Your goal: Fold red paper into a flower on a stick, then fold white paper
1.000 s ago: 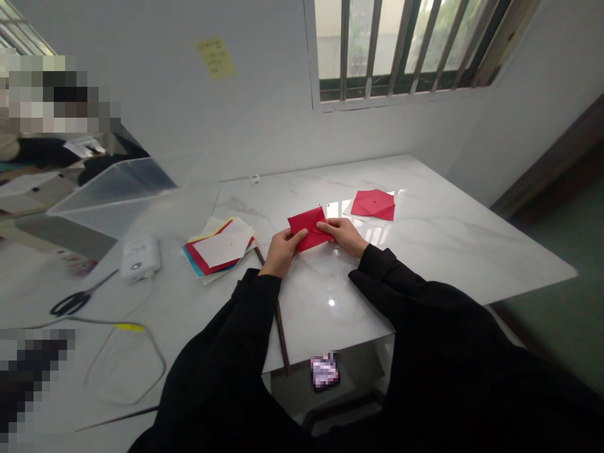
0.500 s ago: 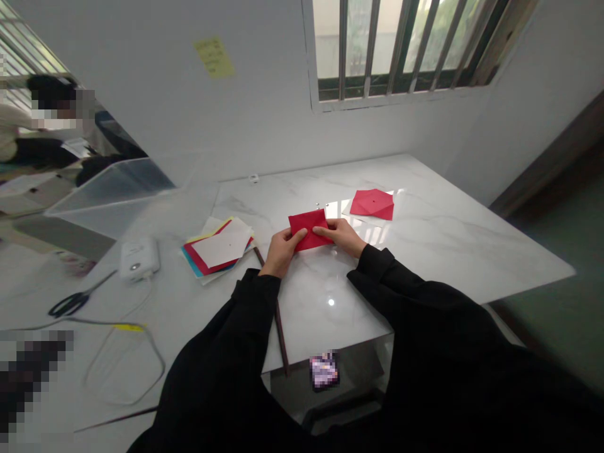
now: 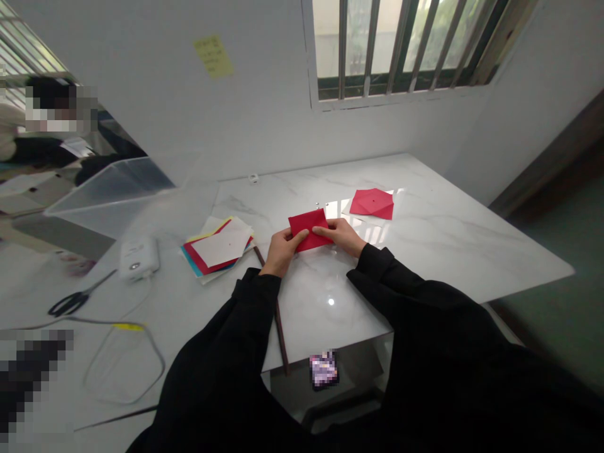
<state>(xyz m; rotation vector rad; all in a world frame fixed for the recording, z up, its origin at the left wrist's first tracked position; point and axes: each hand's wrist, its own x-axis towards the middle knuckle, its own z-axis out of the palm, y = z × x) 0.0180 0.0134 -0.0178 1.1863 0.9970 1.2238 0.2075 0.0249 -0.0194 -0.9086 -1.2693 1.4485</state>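
Observation:
A folded red paper lies on the white marble table in front of me. My left hand pinches its lower left edge, thumb on top. My right hand presses its lower right part, fingers closed over the fold. Both arms are in black sleeves. A second folded red paper rests further back to the right, on a white sheet.
A stack of coloured paper sheets lies left of my hands, with a thin dark stick beside it. Further left are a white device, black scissors, a cable and a clear plastic box. Another person sits far left.
The red paper has been flattened and squared a little between the hands. My right fingers slid slightly left along the fold. The hands otherwise stay in place.

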